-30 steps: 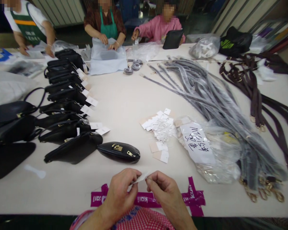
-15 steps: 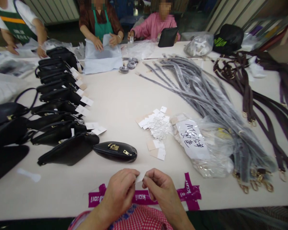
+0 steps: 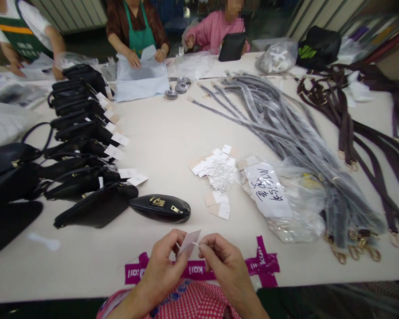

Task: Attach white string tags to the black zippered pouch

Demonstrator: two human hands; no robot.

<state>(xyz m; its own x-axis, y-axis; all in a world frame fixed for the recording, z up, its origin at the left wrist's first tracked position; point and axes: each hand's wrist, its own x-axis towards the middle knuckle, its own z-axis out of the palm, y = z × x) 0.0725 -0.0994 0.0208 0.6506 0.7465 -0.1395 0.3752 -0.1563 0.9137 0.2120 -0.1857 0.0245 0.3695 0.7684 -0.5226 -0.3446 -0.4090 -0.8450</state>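
Observation:
My left hand (image 3: 164, 263) is closed on a pale hang tag (image 3: 189, 244), held upright between thumb and fingers above the table edge. My right hand (image 3: 224, 261) pinches a thin white string (image 3: 196, 243) beside the tag. Just beyond my hands lies a small black handbag (image 3: 161, 208) with a gold clasp and a zip pull. To its right are a few loose hang tags (image 3: 221, 206), and behind them a heap of white tags with strings (image 3: 217, 170). Purple printed tape (image 3: 197, 269) is stuck on the table under my hands.
A row of black handbags (image 3: 96, 204), several with tags, stands at left. At right lie a plastic bag with a handwritten label (image 3: 267, 190), plastic-wrapped grey straps (image 3: 279, 128) and dark brown straps (image 3: 344, 119). Across the table, co-workers handle packing sheets (image 3: 141, 82) and a black bag (image 3: 232, 46).
The tag in my left hand has turned and now stands up between the fingers, showing more of its face. My right hand stays close by, with the white string now visible at its fingertips.

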